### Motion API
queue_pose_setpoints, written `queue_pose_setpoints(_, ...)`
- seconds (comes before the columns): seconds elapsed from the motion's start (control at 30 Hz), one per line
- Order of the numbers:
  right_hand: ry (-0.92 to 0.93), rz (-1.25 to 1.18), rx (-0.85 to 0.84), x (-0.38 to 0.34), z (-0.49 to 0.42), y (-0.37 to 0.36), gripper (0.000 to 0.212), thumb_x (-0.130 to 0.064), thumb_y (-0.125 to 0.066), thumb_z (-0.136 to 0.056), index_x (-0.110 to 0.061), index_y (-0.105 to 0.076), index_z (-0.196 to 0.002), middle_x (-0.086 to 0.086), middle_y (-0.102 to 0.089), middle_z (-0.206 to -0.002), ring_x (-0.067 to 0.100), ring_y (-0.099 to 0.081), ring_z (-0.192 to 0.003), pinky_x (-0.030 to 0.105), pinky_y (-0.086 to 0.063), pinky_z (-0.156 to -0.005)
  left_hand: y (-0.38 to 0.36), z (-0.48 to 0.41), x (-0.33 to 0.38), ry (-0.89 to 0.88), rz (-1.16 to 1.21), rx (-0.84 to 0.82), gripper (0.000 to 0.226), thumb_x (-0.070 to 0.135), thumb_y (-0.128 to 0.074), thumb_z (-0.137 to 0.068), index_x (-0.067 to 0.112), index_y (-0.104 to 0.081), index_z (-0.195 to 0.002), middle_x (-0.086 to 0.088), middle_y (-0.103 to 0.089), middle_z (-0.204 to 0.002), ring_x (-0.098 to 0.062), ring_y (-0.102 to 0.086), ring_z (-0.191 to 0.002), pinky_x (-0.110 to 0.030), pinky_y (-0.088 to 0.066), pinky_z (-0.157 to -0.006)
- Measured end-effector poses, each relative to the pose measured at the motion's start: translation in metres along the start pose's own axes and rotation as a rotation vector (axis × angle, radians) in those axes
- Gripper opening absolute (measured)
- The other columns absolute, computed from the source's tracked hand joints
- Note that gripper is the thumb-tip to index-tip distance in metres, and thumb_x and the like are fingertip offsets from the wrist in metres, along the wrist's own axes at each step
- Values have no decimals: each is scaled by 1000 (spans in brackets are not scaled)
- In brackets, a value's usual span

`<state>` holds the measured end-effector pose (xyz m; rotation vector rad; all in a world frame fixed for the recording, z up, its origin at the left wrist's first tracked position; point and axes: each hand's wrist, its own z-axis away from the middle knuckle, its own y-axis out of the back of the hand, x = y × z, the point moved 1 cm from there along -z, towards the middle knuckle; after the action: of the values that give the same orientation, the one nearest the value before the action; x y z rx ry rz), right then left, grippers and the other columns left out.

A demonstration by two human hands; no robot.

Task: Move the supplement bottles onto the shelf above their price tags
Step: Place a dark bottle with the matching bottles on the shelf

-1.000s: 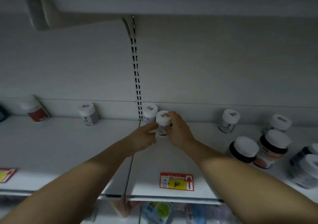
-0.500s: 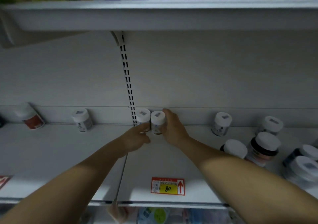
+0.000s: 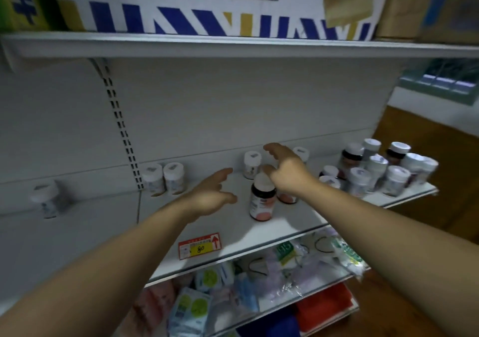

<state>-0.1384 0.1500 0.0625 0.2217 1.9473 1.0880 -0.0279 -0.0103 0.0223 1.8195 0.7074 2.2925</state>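
The left hand [image 3: 212, 198] and right hand [image 3: 286, 173] hover over the shelf [image 3: 285, 222], fingers spread, holding nothing. A dark supplement bottle [image 3: 261, 202] stands mid-shelf under the right hand, behind the front-edge price tag [image 3: 199, 246].

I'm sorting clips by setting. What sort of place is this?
Most likely a shop, perhaps its pharmacy aisle: a white metal shelf with a slotted upright behind it, a red and yellow price tag near its front edge, and many white-capped supplement bottles standing on it.
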Motion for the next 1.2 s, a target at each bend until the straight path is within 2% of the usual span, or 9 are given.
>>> queue_pose_setpoints(0.13,11,44,-106,25,29,8,52,-16,-52,-92,-14,-36,-141,14,-46,-138,28,-45,-124,21,-33,-87,-48,-14,7,3,-57,3,85,13,-65,-81,33,-14,-146,-3,-25,-153,-26,-33,-136,-32,-40,-98)
queue_pose_setpoints(0.27,10,-48,-186,53,32,-3,60,-16,-54,-92,-17,-28,-146,8,-36,-146,24,-38,-131,25,-32,-100,-78,-27,5,-4,21,54,100,7,-67,-74,30,-2,-147,-3,-32,-149,-23,-43,-127,-31,-41,-97)
queue_pose_setpoints(0.33,-4,-119,-254,68,28,-14,62,-17,-53,-93,-20,-24,-147,-5,-52,-122,12,-52,-106,20,-41,-86,-89,-29,5,32,90,94,103,2,-65,-79,25,8,-147,-5,-38,-144,-24,-47,-122,-34,-45,-90)
queue_pose_setpoints(0.43,-24,-180,-309,85,24,-28,62,-21,-50,-95,-28,-19,-148,-12,-47,-90,0,-44,-70,17,-40,-60,-102,-28,5,31,79,157,94,3,-65,-81,23,-2,-149,-2,-43,-137,-16,-46,-115,-25,-43,-83)
queue_pose_setpoints(0.6,-45,-325,-263,85,27,-32,55,-20,-48,-95,-32,-26,-143,8,-48,-138,28,-51,-119,37,-46,-94,-109,-17,14,10,-28,289,68,2,-56,-87,21,-23,-143,-7,-57,-110,-12,-55,-84,-5,-42,-58)
queue_pose_setpoints(0.7,-18,-385,-219,75,32,-21,51,-20,-49,-96,-30,-31,-142,8,-48,-137,25,-51,-120,30,-43,-96,-112,0,23,-10,-15,330,66,3,-53,-89,22,-22,-144,0,-55,-97,-1,-53,-76,-3,-42,-60)
queue_pose_setpoints(0.9,48,-560,-219,25,58,28,50,-27,-45,-97,-38,-29,-143,8,-54,-131,22,-57,-112,46,-49,-96,-96,57,51,-113,180,377,58,10,-57,-89,42,-31,-130,-14,-52,-106,-19,-58,-87,-39,-50,-85)
queue_pose_setpoints(1.07,138,-605,-282,-29,102,77,52,-26,-39,-100,-46,-20,-144,-5,-56,-107,2,-55,-84,21,-46,-69,-79,135,94,-250,257,331,80,-4,-64,-79,35,-30,-141,-3,-54,-108,-16,-64,-90,-34,-54,-83)
queue_pose_setpoints(1.2,189,-715,-373,-72,151,108,59,-14,-39,-99,-50,-20,-142,-3,-56,-111,15,-60,-99,35,-53,-78,-70,206,114,-352,270,377,81,3,-64,-77,46,-28,-135,3,-56,-118,-9,-66,-93,-36,-54,-84)
